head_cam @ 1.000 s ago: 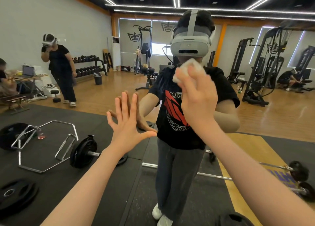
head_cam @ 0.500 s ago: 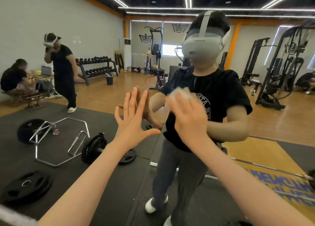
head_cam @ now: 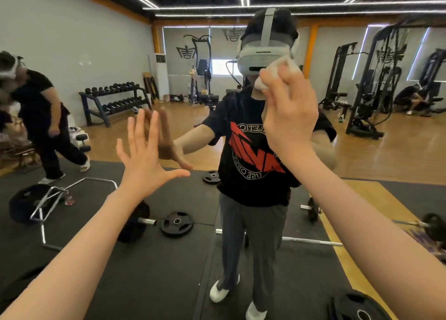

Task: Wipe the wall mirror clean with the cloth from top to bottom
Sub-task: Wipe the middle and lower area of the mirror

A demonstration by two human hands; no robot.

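Head view: left hand [head_cam: 147,155] flat on mirror [head_cam: 96,54], cloth [head_cam: 277,72] in right hand [head_cam: 289,119].

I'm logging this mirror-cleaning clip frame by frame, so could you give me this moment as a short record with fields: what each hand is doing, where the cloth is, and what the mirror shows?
left hand: open, fingers spread, palm flat against the wall mirror
right hand: raised, gripping the cloth against the glass
cloth: white, bunched, at about head height of the reflection
reflected: the person's headset, dumbbell rack, weight plate
task stage: cannot tell how much of the mirror is wiped
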